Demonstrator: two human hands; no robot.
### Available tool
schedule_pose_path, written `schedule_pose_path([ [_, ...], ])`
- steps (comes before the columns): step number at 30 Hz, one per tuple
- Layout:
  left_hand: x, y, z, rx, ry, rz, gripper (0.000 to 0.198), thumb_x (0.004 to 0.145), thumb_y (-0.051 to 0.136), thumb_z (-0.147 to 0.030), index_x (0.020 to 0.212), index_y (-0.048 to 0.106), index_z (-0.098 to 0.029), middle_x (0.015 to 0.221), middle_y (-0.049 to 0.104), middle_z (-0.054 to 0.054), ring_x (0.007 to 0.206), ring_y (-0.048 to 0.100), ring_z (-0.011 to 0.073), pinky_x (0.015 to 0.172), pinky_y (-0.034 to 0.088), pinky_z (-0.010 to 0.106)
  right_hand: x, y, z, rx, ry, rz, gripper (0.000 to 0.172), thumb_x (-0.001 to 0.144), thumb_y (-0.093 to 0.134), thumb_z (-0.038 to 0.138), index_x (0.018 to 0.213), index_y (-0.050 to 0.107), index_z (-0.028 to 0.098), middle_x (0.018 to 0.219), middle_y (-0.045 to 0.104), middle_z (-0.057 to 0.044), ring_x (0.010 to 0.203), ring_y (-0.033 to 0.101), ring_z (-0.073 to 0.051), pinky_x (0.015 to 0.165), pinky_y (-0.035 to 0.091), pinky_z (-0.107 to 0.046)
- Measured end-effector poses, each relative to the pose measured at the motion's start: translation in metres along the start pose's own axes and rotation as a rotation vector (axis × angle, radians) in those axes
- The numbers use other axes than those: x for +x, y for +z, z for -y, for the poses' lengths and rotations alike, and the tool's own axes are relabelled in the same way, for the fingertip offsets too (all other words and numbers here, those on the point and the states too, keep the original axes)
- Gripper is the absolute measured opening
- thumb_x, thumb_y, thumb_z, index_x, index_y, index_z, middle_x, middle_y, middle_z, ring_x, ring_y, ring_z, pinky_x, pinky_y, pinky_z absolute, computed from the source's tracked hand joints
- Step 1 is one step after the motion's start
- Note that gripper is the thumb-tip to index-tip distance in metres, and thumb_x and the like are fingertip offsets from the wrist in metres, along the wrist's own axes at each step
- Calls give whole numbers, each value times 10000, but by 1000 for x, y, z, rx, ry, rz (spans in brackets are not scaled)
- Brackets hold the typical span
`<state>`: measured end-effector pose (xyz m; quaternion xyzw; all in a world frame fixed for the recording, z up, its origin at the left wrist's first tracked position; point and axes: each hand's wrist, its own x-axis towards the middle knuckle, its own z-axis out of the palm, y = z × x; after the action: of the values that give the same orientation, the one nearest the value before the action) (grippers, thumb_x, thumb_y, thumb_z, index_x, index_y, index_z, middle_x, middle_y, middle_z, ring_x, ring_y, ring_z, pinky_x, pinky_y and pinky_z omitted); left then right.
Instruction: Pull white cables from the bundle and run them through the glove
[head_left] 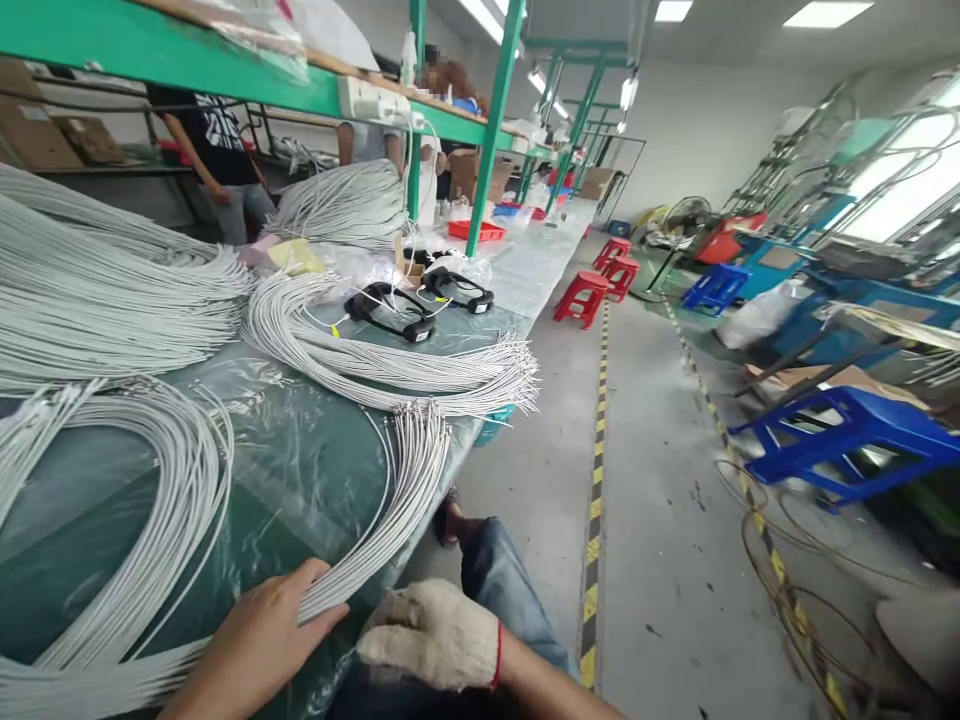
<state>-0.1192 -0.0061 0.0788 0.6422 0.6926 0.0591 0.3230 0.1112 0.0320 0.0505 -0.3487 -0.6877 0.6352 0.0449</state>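
At the near edge of the green workbench, my bare left hand lies over a bundle of white cables, thumb and fingers closed around the strands where they run off the table edge. My right hand, in a knitted work glove with a red cuff, is curled loosely just right of it, beside the bundle; I cannot tell whether it grips any strand. The bundle curves away from my hands toward the far right, its metal-tipped ends fanned out near the table's edge. A second cable loop lies to the left on the clear plastic sheet; another cable hank sits farther back, ends splayed right. Beyond it rest two black tools. A big cable pile fills the far left. Right of the bench, on the floor, stand red stools and a blue stool. A person in a black shirt stands behind the bench.
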Motion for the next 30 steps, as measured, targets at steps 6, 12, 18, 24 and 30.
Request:
schedule_pose_path([
  [6, -1, -24, 6, -328, -55, -173, 506, 770, 549, -726, 974, 664, -278, 974, 802, 33, 948, 763, 255, 710, 543, 255, 19, 10, 0, 440, -27, 47, 786, 732, 675, 862, 1016, 741, 132, 802, 709, -48, 731, 665, -158, 743, 536, -272],
  [12, 18, -7, -7, -141, -50, -232, 334, 874, 423, -534, 775, 588, -260, 694, 716, 57, 686, 694, 253, 632, 449, 305, 15, 14, -12, 322, -26, 44, 692, 828, 636, 804, 972, 745, 137, 808, 710, -50, 734, 654, -151, 716, 518, -247],
  [18, 2, -19, 3, -320, -79, -228, 521, 811, 585, -664, 1082, 697, -234, 1027, 794, 96, 824, 746, 249, 668, 544, 277, 4, 5, -10, 252, 16, 43, 654, 860, 624, 780, 998, 764, 156, 851, 735, -60, 787, 682, -173, 764, 528, -254],
  [24, 14, -11, 3, -420, 18, -215, 391, 788, 618, -626, 737, 694, -245, 813, 735, 48, 766, 689, 208, 659, 527, 265, 9, 7, -15, 284, 0, 63, 703, 862, 586, 810, 982, 751, 138, 852, 728, -70, 746, 667, -161, 723, 531, -252],
  [30, 4, -19, 14, -545, -24, -392, 423, 894, 514, -650, 842, 599, -239, 738, 632, -7, 693, 630, 158, 713, 529, 264, -3, -2, 1, 168, -83, 37, 591, 920, 605, 715, 1010, 765, 153, 886, 739, -63, 797, 680, -167, 740, 526, -235],
])
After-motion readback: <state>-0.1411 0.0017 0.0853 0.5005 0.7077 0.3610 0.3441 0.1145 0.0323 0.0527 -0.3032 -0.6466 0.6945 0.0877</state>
